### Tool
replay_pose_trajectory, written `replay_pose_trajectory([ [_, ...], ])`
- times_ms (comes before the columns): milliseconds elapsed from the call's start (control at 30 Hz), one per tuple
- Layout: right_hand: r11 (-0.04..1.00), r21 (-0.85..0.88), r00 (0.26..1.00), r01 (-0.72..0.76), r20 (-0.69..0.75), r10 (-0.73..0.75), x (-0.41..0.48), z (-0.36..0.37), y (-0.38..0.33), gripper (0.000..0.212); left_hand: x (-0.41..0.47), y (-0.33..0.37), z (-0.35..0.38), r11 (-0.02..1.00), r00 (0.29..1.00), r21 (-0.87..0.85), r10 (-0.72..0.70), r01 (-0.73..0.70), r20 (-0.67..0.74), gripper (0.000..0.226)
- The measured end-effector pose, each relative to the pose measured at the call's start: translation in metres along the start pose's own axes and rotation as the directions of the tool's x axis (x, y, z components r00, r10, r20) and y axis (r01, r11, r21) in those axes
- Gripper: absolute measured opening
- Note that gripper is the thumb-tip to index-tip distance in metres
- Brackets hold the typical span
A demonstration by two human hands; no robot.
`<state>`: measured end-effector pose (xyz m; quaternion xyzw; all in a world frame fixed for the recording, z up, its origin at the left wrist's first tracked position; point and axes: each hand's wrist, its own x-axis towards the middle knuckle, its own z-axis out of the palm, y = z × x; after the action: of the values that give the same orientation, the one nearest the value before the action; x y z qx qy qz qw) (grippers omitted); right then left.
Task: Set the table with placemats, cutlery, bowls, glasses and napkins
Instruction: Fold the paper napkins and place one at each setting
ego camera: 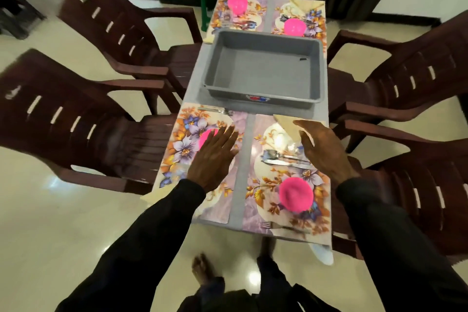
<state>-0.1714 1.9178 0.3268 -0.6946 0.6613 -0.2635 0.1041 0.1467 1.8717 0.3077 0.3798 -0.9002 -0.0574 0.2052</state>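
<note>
Table amid brown chairs, grey tub (central) between placemats

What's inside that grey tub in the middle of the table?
Nothing that shows: the grey tub has a bare floor and walls, apart from a small dark mark on the right wall. Its near wall hides a thin strip of floor.

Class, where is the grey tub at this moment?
Head view: the grey tub sits mid-table, between the far placemats and the near placemats.
</note>
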Motion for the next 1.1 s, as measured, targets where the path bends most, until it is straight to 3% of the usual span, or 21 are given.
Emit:
replay_pose_trajectory([
  [167,0.998,0.059,1.0,-0.006,0.013,0.005,-0.024,0.046,-0.078,0.035,-0.049,-0.042,-0.059,1.0,0.996,-0.006,0.006,-0.007,-0.088,0.045],
  [300,0.995,0.034,0.985,-0.094,0.146,0.088,-0.043,0.093,-0.122,0.037,-0.097,-0.098,-0.079,0.999,0.996,0.038,-0.025,0.028,-0.081,0.044],
  [433,0.984,0.045,0.954,-0.175,0.255,0.158,-0.066,0.141,-0.15,0.036,-0.157,-0.13,-0.074,0.988,0.987,0.033,-0.149,0.152,-0.065,0.05],
  [633,0.98,0.01,0.923,-0.201,0.335,0.186,-0.079,0.197,-0.17,0.038,-0.23,-0.149,-0.034,0.982,0.978,0.045,-0.186,0.182,0.1,0.044],
  [767,0.938,0.153,0.911,-0.311,0.328,0.249,-0.084,0.231,-0.179,0.048,-0.249,-0.149,-0.008,0.993,0.959,0.069,-0.114,0.1,0.258,0.04],
  [900,0.826,0.342,0.869,-0.449,0.383,0.313,-0.068,0.257,-0.195,0.072,-0.253,-0.143,0.003,0.99,0.933,0.014,-0.135,0.138,0.335,0.062],
  [1100,0.792,0.26,0.829,-0.552,0.273,0.489,-0.061,0.267,-0.196,0.073,-0.258,-0.157,0.018,0.992,0.922,-0.061,-0.083,0.114,0.378,0.081],
])
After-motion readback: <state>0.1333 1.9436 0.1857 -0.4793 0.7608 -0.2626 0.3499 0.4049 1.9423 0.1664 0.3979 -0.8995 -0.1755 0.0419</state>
